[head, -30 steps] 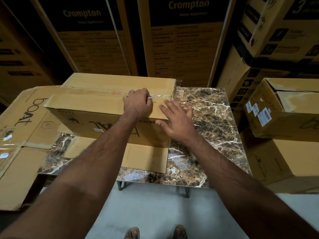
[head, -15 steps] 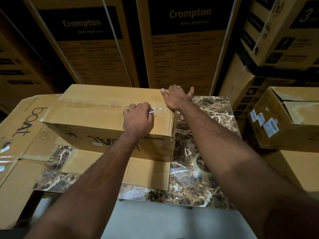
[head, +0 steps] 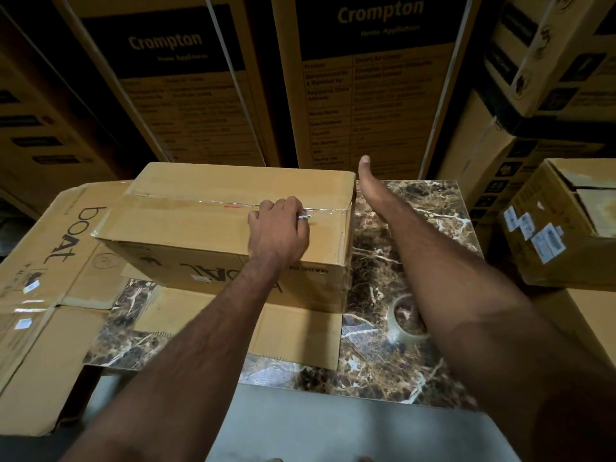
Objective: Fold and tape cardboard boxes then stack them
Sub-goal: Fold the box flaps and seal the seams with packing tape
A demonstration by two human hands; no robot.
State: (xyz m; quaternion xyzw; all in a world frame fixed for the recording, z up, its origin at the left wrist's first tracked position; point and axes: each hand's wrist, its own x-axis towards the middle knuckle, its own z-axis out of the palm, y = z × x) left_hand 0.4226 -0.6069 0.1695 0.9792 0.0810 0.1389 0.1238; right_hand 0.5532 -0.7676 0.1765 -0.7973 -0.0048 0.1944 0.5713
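A closed brown cardboard box (head: pixel 200 228) lies on a marble table (head: pixel 420 225), with clear tape (head: pixel 200 203) along its top seam. My left hand (head: pixel 280 233) rests on the box top near its right end, fingers curled around a small metal tool (head: pixel 305 217) that touches the tape line. My right hand (head: pixel 370 186) is at the box's far right corner, thumb up; its fingers are hidden behind the box. A clear tape roll (head: pixel 405 331) lies on the table, partly covered by my right forearm.
A flattened "boat" carton (head: pixel 50 248) lies at the left, and a flat cardboard sheet (head: pixel 300 331) sits under the box's near side. Tall "Crompton" cartons (head: pixel 366 78) stand behind the table. Stacked boxes (head: pixel 566 235) crowd the right side.
My right hand went from the box's near right side, over its far right corner, down behind that corner. The left hand stayed on the tape seam.
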